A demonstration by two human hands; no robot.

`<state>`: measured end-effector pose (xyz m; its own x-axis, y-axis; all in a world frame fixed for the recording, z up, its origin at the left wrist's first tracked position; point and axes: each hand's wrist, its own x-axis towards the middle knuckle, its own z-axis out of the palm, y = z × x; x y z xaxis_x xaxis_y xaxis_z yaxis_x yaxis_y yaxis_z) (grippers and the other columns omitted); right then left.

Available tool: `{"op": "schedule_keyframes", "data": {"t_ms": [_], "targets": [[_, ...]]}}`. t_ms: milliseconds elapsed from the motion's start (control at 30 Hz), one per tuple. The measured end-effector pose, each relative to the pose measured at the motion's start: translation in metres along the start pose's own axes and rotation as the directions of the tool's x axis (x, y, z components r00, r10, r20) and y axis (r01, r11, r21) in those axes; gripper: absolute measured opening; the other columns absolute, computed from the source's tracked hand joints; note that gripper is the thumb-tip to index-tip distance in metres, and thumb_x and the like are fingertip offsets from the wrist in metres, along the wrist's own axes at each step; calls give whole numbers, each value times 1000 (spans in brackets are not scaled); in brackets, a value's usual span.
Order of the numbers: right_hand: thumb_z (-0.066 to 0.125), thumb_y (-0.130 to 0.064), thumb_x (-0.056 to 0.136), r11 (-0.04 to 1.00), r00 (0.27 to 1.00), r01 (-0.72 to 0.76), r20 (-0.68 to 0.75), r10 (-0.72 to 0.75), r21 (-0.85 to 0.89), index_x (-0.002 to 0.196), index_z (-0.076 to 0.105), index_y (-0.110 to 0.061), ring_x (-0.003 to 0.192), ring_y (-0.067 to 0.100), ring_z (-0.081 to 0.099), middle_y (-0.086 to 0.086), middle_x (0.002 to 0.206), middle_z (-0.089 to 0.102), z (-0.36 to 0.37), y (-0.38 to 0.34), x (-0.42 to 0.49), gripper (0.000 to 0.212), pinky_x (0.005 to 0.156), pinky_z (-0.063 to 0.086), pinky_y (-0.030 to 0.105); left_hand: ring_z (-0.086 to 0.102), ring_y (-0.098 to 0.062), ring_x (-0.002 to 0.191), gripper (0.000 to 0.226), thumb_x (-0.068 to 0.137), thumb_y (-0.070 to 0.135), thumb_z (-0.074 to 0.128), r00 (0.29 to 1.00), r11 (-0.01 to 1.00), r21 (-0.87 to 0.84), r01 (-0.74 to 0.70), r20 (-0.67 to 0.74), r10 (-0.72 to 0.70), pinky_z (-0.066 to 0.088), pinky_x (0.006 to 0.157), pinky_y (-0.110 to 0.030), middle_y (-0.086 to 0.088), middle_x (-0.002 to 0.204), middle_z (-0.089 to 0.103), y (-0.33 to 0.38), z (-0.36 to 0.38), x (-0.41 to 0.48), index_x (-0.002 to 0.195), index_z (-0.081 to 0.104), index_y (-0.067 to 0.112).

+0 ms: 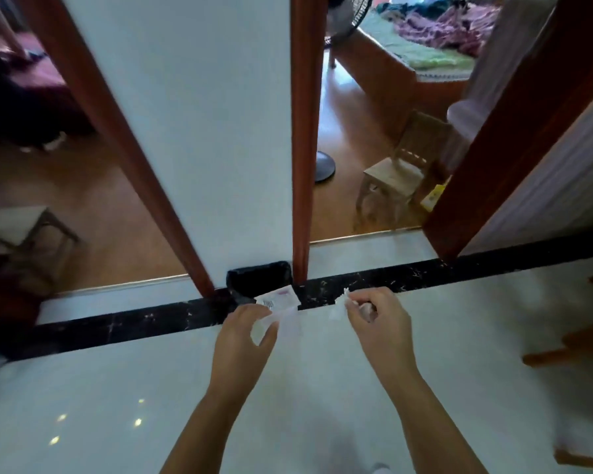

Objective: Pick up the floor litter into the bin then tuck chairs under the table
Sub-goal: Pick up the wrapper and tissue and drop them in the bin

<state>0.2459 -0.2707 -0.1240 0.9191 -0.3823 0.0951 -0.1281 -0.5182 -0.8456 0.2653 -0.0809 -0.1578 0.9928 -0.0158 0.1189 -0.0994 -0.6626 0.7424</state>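
Note:
A small black-lined bin (254, 277) stands on the floor against the white wall between two doorways. My left hand (242, 331) is shut on a white wrapper (278, 299) with a barcode and red print, held just in front of the bin's rim. To its right, my right hand (377, 318) pinches a crumpled white scrap of paper (339, 307) above the black floor strip. Dark wooden chair parts (575, 347) show at the right edge.
Reddish-brown door frames (302, 148) flank the wall. Through the right doorway stand a small wooden chair (396, 176), a fan base (324, 165) and a bed. A stool (24, 230) sits in the left room. The white tiled floor (117, 405) carries a black border strip.

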Motion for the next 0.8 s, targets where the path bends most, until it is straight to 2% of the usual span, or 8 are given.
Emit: {"op": "schedule_keyframes", "data": {"t_ms": [133, 300, 467, 733, 800], "targets": [[66, -9, 83, 1000, 999, 19, 46, -20, 13, 82, 66, -13, 75, 1, 55, 3, 88, 60, 61, -14, 1, 4, 64, 40, 3, 49, -10, 95, 21, 82, 16, 68, 999, 998, 55, -3, -33, 5, 35, 84, -20, -3, 109, 63, -45, -32, 7, 102, 66, 12], [65, -7, 83, 1000, 997, 0, 81, -1, 10, 83, 66, -9, 74, 1, 54, 6, 89, 59, 115, -7, 30, 2, 63, 37, 0, 59, -23, 96, 19, 76, 7, 72, 999, 995, 85, -48, -9, 49, 39, 83, -24, -7, 104, 66, -85, -31, 51, 94, 68, 9], [65, -6, 83, 998, 995, -64, 77, 63, 3, 83, 66, -7, 72, 1, 53, 8, 90, 60, 168, 18, 96, 2, 64, 36, -2, 60, -20, 95, 16, 77, 9, 71, 992, 989, 105, -106, 75, 99, 44, 85, -26, -4, 103, 65, -119, 3, 122, 93, 67, 10], [65, -3, 81, 989, 985, -140, 96, 143, -41, 81, 65, -5, 71, 2, 51, 8, 86, 59, 261, 72, 208, 2, 65, 37, 0, 58, -16, 97, 16, 78, 9, 70, 978, 992, 126, -24, 208, -2, 42, 85, -23, -1, 103, 64, -184, 70, 240, 95, 67, 10], [66, -3, 81, 989, 985, -138, 99, 142, -52, 80, 64, -5, 70, 2, 51, 7, 84, 58, 284, 92, 228, 3, 65, 36, 0, 57, -14, 97, 17, 78, 9, 70, 973, 992, 129, 0, 229, -30, 38, 84, -16, 2, 103, 63, -206, 90, 265, 95, 67, 11]]}}
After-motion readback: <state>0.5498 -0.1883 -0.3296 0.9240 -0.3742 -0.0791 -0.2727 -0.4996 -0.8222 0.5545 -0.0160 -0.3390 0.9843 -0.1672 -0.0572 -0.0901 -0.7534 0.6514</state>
